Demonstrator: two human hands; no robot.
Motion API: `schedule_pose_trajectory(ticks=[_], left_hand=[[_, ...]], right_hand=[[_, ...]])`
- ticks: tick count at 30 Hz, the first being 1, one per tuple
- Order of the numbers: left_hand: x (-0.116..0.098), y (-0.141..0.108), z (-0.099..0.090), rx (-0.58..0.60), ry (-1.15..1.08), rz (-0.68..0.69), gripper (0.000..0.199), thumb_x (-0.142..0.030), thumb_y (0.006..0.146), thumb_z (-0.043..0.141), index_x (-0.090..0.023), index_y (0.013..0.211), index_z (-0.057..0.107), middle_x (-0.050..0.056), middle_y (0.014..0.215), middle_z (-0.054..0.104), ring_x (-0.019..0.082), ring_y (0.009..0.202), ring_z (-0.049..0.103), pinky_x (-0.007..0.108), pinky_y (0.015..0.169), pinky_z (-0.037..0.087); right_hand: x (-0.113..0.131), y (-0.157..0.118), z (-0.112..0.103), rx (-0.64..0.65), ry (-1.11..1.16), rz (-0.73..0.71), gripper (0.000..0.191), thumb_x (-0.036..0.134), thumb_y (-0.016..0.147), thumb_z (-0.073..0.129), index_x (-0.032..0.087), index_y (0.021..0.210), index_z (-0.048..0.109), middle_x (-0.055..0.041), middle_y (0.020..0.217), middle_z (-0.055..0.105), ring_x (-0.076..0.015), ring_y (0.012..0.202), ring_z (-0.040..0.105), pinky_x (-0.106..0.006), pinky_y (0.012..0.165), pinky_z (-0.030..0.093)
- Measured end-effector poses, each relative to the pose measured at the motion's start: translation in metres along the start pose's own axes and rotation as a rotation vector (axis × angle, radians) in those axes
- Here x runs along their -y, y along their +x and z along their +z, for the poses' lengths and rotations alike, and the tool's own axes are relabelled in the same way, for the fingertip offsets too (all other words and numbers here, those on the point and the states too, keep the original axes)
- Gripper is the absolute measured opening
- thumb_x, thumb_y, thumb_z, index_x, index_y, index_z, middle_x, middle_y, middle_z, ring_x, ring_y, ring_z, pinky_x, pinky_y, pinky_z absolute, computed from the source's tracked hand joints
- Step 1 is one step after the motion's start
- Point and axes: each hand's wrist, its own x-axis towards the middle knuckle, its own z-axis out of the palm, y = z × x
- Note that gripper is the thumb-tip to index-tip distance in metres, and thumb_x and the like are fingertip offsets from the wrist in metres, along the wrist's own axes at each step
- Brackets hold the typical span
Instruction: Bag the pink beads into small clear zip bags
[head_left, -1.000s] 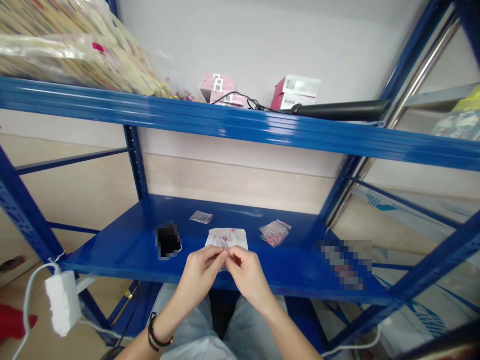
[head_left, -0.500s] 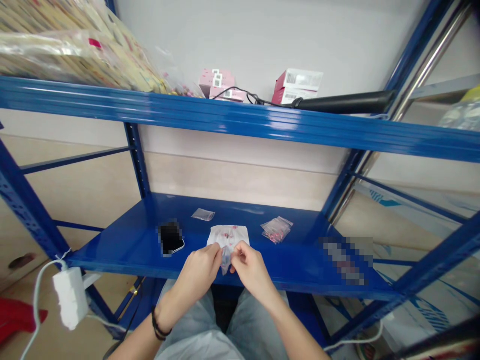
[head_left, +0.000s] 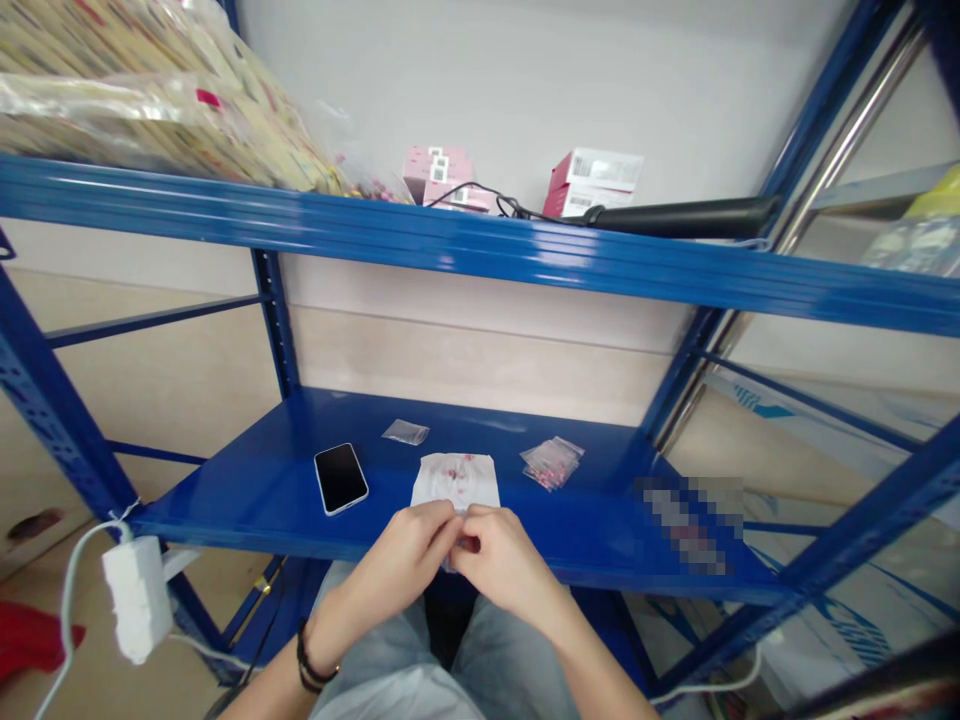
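My left hand (head_left: 397,560) and my right hand (head_left: 506,565) meet low over the front edge of the blue steel shelf (head_left: 247,505), fingers pinched together. Between them a small clear plastic bag (head_left: 450,566) shows only at its lower corner; the fingers hide the rest. Just behind my hands lies a white paper sheet with pink specks (head_left: 455,482), touching my fingertips. A bundle of small clear bags with pink contents (head_left: 551,463) lies to the right, and a single clear bag (head_left: 405,432) lies further back.
A black smartphone (head_left: 341,478) lies on the shelf left of the paper, and a pixelated object (head_left: 690,525) sits at the right. A white power adapter (head_left: 137,598) hangs by a cable at the left. Boxes and bulky plastic packs stand on the upper shelf (head_left: 480,240).
My hands have drawn closer together and now cover most of the small clear bag, which showed more below my fingers before. The view has shifted only slightly.
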Motion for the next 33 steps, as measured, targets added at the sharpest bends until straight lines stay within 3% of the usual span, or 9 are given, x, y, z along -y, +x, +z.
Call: schedule_pose_trajectory(ticks=[2, 5, 12, 17, 19, 22, 27, 30, 33], left_hand=[[0.006, 0.000, -0.007, 0.043, -0.077, 0.090, 0.024, -0.041, 0.098, 0.058, -0.020, 0.111, 0.061, 0.008, 0.110, 0.068, 0.023, 0.101, 0.063, 0.031, 0.087, 0.047], [0.013, 0.002, -0.015, 0.136, -0.146, 0.194, 0.070, -0.046, 0.080, 0.081, -0.023, 0.139, 0.051, 0.013, 0.137, 0.059, 0.029, 0.125, 0.055, 0.038, 0.105, 0.043], [0.009, 0.007, -0.011, 0.079, -0.253, 0.157, 0.053, -0.045, 0.082, 0.079, -0.024, 0.129, 0.063, 0.010, 0.125, 0.069, 0.026, 0.114, 0.064, 0.037, 0.101, 0.048], [0.034, 0.011, 0.002, -0.024, -0.401, -0.052, 0.048, -0.048, 0.094, 0.062, -0.017, 0.130, 0.061, 0.009, 0.102, 0.074, 0.019, 0.077, 0.069, 0.033, 0.074, 0.056], [0.040, 0.015, 0.002, -0.080, -0.407, -0.057, 0.047, -0.047, 0.096, 0.058, -0.015, 0.131, 0.059, 0.009, 0.103, 0.073, 0.019, 0.078, 0.068, 0.032, 0.075, 0.056], [0.033, 0.023, -0.008, -0.126, -0.214, 0.086, 0.044, -0.046, 0.094, 0.063, -0.021, 0.129, 0.061, 0.010, 0.121, 0.068, 0.024, 0.108, 0.063, 0.037, 0.096, 0.049], [0.000, 0.041, -0.021, 0.107, 0.456, 0.356, 0.043, -0.048, 0.085, 0.074, -0.027, 0.122, 0.067, 0.009, 0.111, 0.067, 0.032, 0.113, 0.056, 0.054, 0.106, 0.035], [-0.012, 0.051, -0.015, 0.205, 0.664, 0.478, 0.029, -0.039, 0.084, 0.076, -0.025, 0.109, 0.072, 0.010, 0.105, 0.067, 0.033, 0.110, 0.055, 0.054, 0.105, 0.034], [-0.017, 0.057, -0.009, 0.240, 0.753, 0.543, 0.018, -0.029, 0.085, 0.074, -0.025, 0.102, 0.075, 0.011, 0.103, 0.068, 0.033, 0.109, 0.055, 0.055, 0.105, 0.033]], right_hand=[[0.000, 0.001, -0.001, -0.024, -0.015, 0.011, 0.009, 0.015, 0.077, 0.070, 0.018, 0.069, 0.066, 0.0019, 0.069, 0.062, -0.0119, 0.064, 0.053, -0.023, 0.059, 0.029], [-0.002, 0.002, -0.004, -0.034, 0.012, 0.008, 0.011, 0.016, 0.075, 0.074, 0.018, 0.069, 0.065, 0.0032, 0.068, 0.059, -0.0116, 0.065, 0.050, -0.023, 0.059, 0.029], [-0.006, 0.004, -0.012, -0.056, 0.235, -0.001, 0.003, 0.020, 0.079, 0.071, 0.020, 0.076, 0.071, 0.0022, 0.073, 0.060, -0.0137, 0.067, 0.051, -0.024, 0.061, 0.034], [-0.013, 0.011, -0.003, -0.324, 0.727, 0.173, 0.015, 0.032, 0.088, 0.063, 0.020, 0.081, 0.068, 0.0023, 0.071, 0.058, -0.0130, 0.065, 0.052, -0.024, 0.062, 0.039], [-0.017, 0.014, 0.007, -0.388, 0.979, 0.283, 0.015, 0.035, 0.086, 0.066, 0.020, 0.088, 0.068, 0.0019, 0.074, 0.061, -0.0138, 0.067, 0.056, -0.024, 0.063, 0.043], [-0.019, 0.014, 0.025, -0.392, 1.357, 0.438, 0.024, 0.037, 0.081, 0.070, 0.019, 0.098, 0.069, -0.0037, 0.092, 0.070, -0.0179, 0.083, 0.065, -0.028, 0.071, 0.051], [-0.015, 0.010, 0.045, -0.463, 1.728, 0.569, 0.021, 0.032, 0.087, 0.060, 0.019, 0.100, 0.069, -0.0067, 0.104, 0.073, -0.0182, 0.086, 0.069, -0.027, 0.065, 0.054], [-0.014, 0.009, 0.052, -0.490, 1.684, 0.541, 0.022, 0.035, 0.088, 0.053, 0.020, 0.097, 0.067, -0.0076, 0.099, 0.074, -0.0211, 0.084, 0.071, -0.030, 0.058, 0.055], [-0.017, 0.010, 0.061, -0.488, 1.424, 0.437, 0.023, 0.042, 0.088, 0.048, 0.023, 0.085, 0.062, -0.0070, 0.084, 0.071, -0.0233, 0.079, 0.070, -0.031, 0.052, 0.052]])
